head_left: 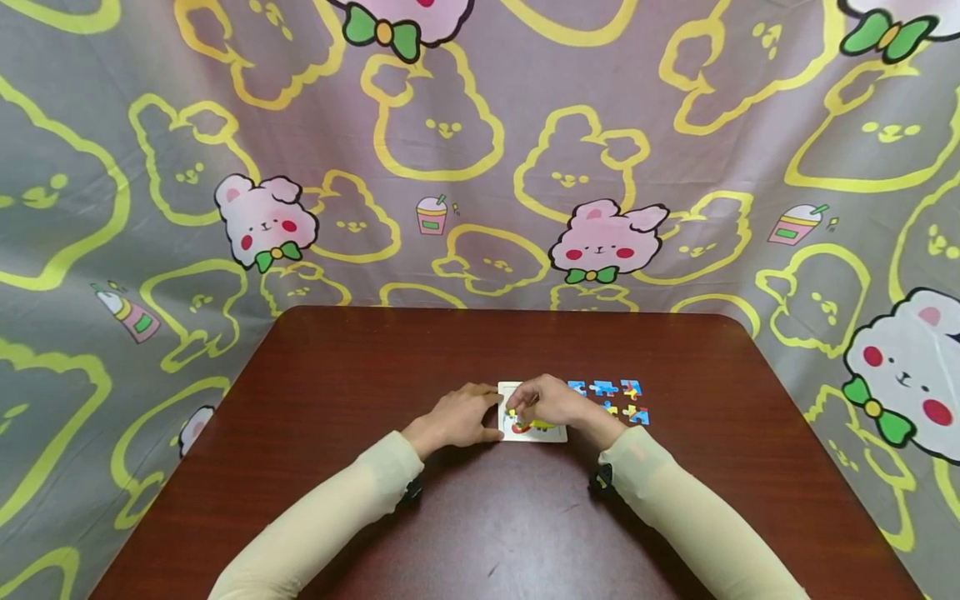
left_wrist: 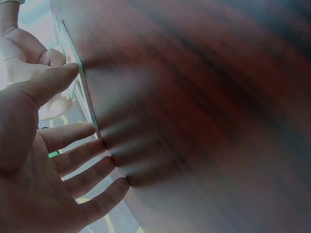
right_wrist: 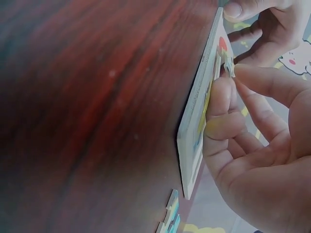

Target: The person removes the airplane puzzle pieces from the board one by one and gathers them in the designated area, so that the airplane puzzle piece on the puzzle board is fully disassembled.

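Observation:
A white-rimmed puzzle board [head_left: 551, 438] lies flat on the table, with some colourful pieces set inside its frame. At its left edge rests my left hand [head_left: 459, 418], fingers spread and fairly straight; the thumb touches the rim in the left wrist view. My right hand [head_left: 553, 402] is over the board and pinches a small jigsaw piece [right_wrist: 229, 66] between thumb and fingertips, tilted up near the board's surface. Part of the board is hidden under the right hand.
Several loose jigsaw pieces [head_left: 604, 388] in blue, yellow and red lie in rows to the right of the board, partly behind the right wrist. The dark wooden table [head_left: 375, 358] is backed by a patterned curtain [head_left: 480, 150].

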A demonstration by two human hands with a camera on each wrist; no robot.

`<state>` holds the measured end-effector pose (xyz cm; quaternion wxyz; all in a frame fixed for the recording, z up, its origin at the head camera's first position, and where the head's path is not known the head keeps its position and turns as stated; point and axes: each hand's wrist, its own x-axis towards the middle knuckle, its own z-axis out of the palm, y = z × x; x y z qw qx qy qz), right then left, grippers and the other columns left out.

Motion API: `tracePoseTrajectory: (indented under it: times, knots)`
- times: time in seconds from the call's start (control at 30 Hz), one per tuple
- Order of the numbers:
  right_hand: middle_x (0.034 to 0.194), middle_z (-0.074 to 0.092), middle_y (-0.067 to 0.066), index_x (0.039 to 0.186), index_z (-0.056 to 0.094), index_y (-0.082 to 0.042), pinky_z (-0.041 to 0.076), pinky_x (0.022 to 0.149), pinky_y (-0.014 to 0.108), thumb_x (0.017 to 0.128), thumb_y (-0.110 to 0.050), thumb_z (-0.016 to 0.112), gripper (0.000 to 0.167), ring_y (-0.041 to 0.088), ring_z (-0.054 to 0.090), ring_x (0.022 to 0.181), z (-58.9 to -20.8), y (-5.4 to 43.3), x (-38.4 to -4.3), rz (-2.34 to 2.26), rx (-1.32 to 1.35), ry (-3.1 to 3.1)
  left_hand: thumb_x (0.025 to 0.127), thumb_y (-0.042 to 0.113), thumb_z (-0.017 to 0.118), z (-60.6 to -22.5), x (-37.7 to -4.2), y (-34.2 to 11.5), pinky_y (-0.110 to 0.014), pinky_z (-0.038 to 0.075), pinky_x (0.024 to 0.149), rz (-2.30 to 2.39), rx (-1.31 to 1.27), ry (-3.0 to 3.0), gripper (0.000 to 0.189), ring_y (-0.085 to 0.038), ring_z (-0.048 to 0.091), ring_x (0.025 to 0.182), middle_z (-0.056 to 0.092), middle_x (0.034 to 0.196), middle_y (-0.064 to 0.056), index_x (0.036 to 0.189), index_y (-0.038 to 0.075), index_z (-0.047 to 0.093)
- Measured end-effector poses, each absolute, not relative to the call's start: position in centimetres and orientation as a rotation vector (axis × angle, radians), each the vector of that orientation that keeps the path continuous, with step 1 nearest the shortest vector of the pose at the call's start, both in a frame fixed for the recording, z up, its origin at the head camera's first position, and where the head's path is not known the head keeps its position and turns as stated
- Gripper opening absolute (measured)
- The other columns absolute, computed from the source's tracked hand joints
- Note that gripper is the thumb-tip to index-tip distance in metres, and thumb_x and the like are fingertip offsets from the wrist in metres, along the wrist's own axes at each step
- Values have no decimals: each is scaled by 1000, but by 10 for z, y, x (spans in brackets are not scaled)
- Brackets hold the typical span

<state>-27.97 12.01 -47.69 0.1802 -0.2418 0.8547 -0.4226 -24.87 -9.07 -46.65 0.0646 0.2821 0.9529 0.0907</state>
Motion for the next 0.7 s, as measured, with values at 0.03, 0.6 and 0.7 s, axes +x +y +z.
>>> tracePoseTrajectory:
  times: [0.03,0.6,0.7]
  knots:
    - [82,74,5,96,76,-6,50,64,23,79,3,71,19,8,63,72,-477,120,-280,-1198,-681,2417,87,46,74,-467,-249,-91,-50,52,98,273,852,2877,65,-30,52,132,54,147,-9,139,11,59]
    - [83,76,8,97,77,-3,50,62,23,76,3,72,22,7,65,72,-474,124,-281,-1264,-625,2398,87,47,74,-465,-249,-90,-49,52,97,253,851,2877,65,-30,52,132,54,146,-9,139,11,59]
    - [84,75,10,99,76,-2,50,61,23,78,3,72,23,8,64,71,-471,129,-281,-1278,-602,2370,87,47,74,-465,-249,-90,-49,52,98,246,846,2873,65,-30,52,132,54,147,-9,140,12,58]
